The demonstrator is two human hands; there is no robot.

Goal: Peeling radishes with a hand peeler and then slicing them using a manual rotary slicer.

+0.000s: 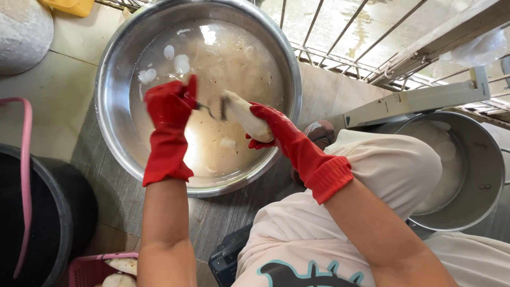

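Head cam looks straight down over a big steel basin [114,106] of cloudy water on the floor.

Left hand [169,109], red rubber glove: fingers clenched around the handle of a small metal peeler [210,110], blade end pointing right toward the root. Blade detail is small and partly blurred, so peeler vs. small knife is my best read.

Right hand [271,125], also red glove: fingers wrapped around the lower end of a pale, mostly peeled root [239,111], probably cassava or similar. Root is tilted, tip up-left, held above the water near the basin's centre-right, just beside the tool tip. Holding it over the basin lets the scraps drop into the water; thin peel shreds and a few white pieces [180,64] are floating there already.

Around it:
- Steel pot [478,180] at right, beside the person's knee, with pale round pieces inside; looks like where finished ones sit.
- Pink basket [87,268] bottom-left with a couple of roots in it.
- Black tub [58,212] at left, pink hose [25,175] looped over it.
- Metal railing [340,32] above the basin.
- Cream trousers and shirt fill the lower right.
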